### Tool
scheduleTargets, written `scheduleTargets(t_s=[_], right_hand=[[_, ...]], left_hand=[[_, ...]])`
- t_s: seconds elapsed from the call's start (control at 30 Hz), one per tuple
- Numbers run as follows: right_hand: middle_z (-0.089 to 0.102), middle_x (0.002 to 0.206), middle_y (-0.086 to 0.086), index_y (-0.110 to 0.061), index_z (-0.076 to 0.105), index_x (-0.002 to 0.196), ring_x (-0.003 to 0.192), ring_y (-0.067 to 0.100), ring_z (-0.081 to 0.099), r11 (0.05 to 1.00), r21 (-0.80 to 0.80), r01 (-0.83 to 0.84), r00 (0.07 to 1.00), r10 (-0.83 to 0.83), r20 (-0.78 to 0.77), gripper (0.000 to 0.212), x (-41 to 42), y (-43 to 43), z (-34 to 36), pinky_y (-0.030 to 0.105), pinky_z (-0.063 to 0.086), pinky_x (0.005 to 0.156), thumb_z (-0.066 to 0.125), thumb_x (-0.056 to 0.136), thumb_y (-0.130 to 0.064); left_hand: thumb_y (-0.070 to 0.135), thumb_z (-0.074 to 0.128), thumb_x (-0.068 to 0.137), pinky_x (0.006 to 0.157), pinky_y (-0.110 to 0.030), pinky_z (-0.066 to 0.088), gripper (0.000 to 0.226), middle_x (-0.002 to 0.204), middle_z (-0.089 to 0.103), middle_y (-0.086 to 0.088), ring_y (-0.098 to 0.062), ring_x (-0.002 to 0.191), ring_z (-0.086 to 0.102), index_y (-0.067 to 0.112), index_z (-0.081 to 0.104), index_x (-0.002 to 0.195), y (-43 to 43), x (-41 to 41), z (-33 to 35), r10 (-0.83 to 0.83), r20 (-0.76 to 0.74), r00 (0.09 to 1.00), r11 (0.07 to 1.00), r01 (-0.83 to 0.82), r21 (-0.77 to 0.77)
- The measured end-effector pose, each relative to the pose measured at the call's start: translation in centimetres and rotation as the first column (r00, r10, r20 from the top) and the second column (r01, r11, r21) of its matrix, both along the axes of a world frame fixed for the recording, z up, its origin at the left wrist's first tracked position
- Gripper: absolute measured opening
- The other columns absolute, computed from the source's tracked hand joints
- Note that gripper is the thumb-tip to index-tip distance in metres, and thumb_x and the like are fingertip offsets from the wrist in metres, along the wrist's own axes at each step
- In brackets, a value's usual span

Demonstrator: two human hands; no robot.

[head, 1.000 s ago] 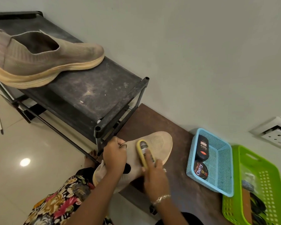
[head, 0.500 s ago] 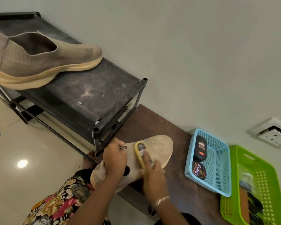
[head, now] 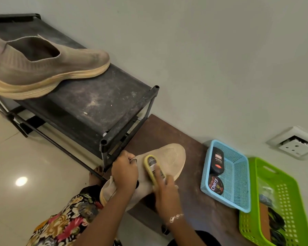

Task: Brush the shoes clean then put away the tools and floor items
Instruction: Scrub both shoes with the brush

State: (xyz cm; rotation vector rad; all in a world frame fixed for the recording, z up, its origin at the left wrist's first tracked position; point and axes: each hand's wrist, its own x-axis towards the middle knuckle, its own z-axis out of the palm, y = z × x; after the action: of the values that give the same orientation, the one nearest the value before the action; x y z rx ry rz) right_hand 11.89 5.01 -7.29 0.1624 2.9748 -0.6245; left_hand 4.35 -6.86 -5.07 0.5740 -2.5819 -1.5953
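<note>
1. a black shoe rack (head: 96,107), dusty on top, stands up and to the left of both hands, against the wall.
2. a brown bench (head: 190,201) runs under the hands and off to the right of them.
3. a taupe shoe (head: 43,71) sits on the rack's top shelf, well apart from the left hand, with its toe pointing right.
4. a green basket (head: 290,206) lies far right of the right hand, on the bench. it holds dark items, something brown and clear plastic. i cannot tell what they are.
5. a blue basket (head: 238,183) sits between the right hand and the green basket, touching the green one.
6. a beige shoe (head: 171,157) rests on the bench with its toe pointing up and to the right. the left hand (head: 125,173) holds it with the fingers curled over the collar.
7. the right hand (head: 165,190), blurred, grips a yellow brush (head: 150,166). the brush is pressed to the beige shoe's upper, just beside the left hand.
8. a black polish bottle (head: 217,161) lies in the blue basket's upper end.
9. a round "cherry" tin (head: 215,185) lies just below the bottle in the same basket.
</note>
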Motion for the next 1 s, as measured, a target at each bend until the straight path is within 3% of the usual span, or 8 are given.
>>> scheduleTargets(t_s=[0.13, 0.23, 0.37, 0.53, 0.63, 0.7, 0.83, 1.0], right_hand=[[0.045, 0.108, 0.001, -0.035, 0.016, 0.146, 0.076, 0.011, 0.053, 0.948, 0.152, -0.281, 0.944, 0.301, -0.135, 0.081, 0.4, 3.0, -0.7, 0.017, 0.046, 0.065, 0.057, 0.076, -0.029], [0.040, 0.124, 0.014, -0.034, 0.010, 0.147, 0.100, 0.033, 0.051, 0.965, 0.251, 0.081, 0.996, -0.074, -0.041, 0.066, -4.8, 7.7, 0.6, 0.038, 0.045, 0.087, 0.044, 0.092, -0.019], [0.036, 0.128, 0.021, -0.026, 0.008, 0.148, 0.110, 0.041, 0.047, 0.904, 0.155, 0.398, 0.906, -0.414, 0.089, 0.058, -7.6, 7.2, 2.1, 0.041, 0.037, 0.096, 0.037, 0.098, -0.027], [0.040, 0.119, 0.009, -0.028, -0.003, 0.146, 0.087, 0.019, 0.046, 0.992, -0.066, -0.111, 0.992, 0.115, 0.046, 0.070, -0.5, -1.5, 1.3, 0.025, 0.041, 0.078, 0.030, 0.085, -0.039], [0.051, 0.104, 0.006, -0.035, 0.010, 0.146, 0.072, 0.017, 0.052, 0.970, 0.147, -0.196, 0.969, 0.214, -0.126, 0.091, -0.9, 2.2, 0.0, 0.025, 0.048, 0.058, 0.062, 0.072, -0.023], [0.045, 0.118, 0.011, -0.032, -0.001, 0.145, 0.091, 0.029, 0.053, 0.941, 0.331, -0.075, 0.993, 0.102, -0.064, 0.087, -3.2, 6.7, 0.2, 0.036, 0.049, 0.077, 0.057, 0.082, -0.016], [0.036, 0.126, 0.017, -0.032, 0.001, 0.147, 0.109, 0.038, 0.045, 0.927, 0.284, 0.245, 0.955, -0.281, 0.093, 0.062, -6.4, 8.2, 1.8, 0.042, 0.039, 0.095, 0.037, 0.097, -0.027], [0.030, 0.127, 0.007, -0.026, -0.019, 0.142, 0.102, 0.024, 0.045, 0.993, -0.015, 0.114, 0.988, -0.111, 0.105, 0.069, -0.6, -0.4, 1.0, 0.028, 0.037, 0.088, 0.029, 0.094, -0.036]], left_hand=[[0.000, 0.057, 0.083, 0.068, -0.030, 0.037, 0.007, 0.089, 0.067, -0.016, -0.034, 0.087, 0.060, -0.001, 0.062, 0.087, -0.1, -0.1, 0.0, -0.032, 0.019, 0.999, 0.999, 0.033, -0.016], [-0.001, 0.056, 0.082, 0.065, -0.026, 0.033, 0.006, 0.083, 0.066, -0.012, -0.031, 0.082, 0.060, 0.000, 0.062, 0.084, -0.2, 0.0, 0.0, -0.050, -0.005, 0.999, 0.998, 0.050, -0.031], [-0.003, 0.056, 0.082, 0.067, -0.030, 0.041, 0.007, 0.081, 0.065, -0.009, -0.029, 0.081, 0.060, 0.001, 0.062, 0.081, 0.1, 0.0, -0.2, -0.010, -0.019, 1.000, 1.000, 0.010, -0.015], [0.000, 0.056, 0.083, 0.069, -0.031, 0.040, 0.007, 0.085, 0.068, -0.014, -0.032, 0.084, 0.061, -0.001, 0.063, 0.084, 0.2, -0.3, -0.2, 0.036, 0.014, 0.999, 0.999, -0.036, -0.006], [-0.001, 0.056, 0.083, 0.069, -0.031, 0.041, 0.009, 0.087, 0.068, -0.015, -0.033, 0.085, 0.061, -0.001, 0.064, 0.086, 0.0, -0.3, -0.3, 0.012, 0.014, 1.000, 1.000, -0.012, 0.004], [-0.002, 0.055, 0.083, 0.067, -0.029, 0.038, 0.009, 0.088, 0.067, -0.015, -0.033, 0.085, 0.060, -0.002, 0.064, 0.086, -0.1, -0.4, -0.3, -0.006, 0.005, 1.000, 1.000, 0.006, -0.004], [-0.003, 0.055, 0.083, 0.066, -0.027, 0.035, 0.008, 0.086, 0.067, -0.015, -0.032, 0.084, 0.060, -0.002, 0.064, 0.085, 0.2, -0.3, -0.2, 0.010, -0.004, 1.000, 1.000, -0.010, -0.006], [-0.001, 0.056, 0.084, 0.068, -0.027, 0.036, 0.009, 0.091, 0.068, -0.017, -0.034, 0.089, 0.061, -0.002, 0.064, 0.087, 0.3, -0.4, -0.2, 0.013, 0.023, 1.000, 1.000, -0.013, -0.003]])
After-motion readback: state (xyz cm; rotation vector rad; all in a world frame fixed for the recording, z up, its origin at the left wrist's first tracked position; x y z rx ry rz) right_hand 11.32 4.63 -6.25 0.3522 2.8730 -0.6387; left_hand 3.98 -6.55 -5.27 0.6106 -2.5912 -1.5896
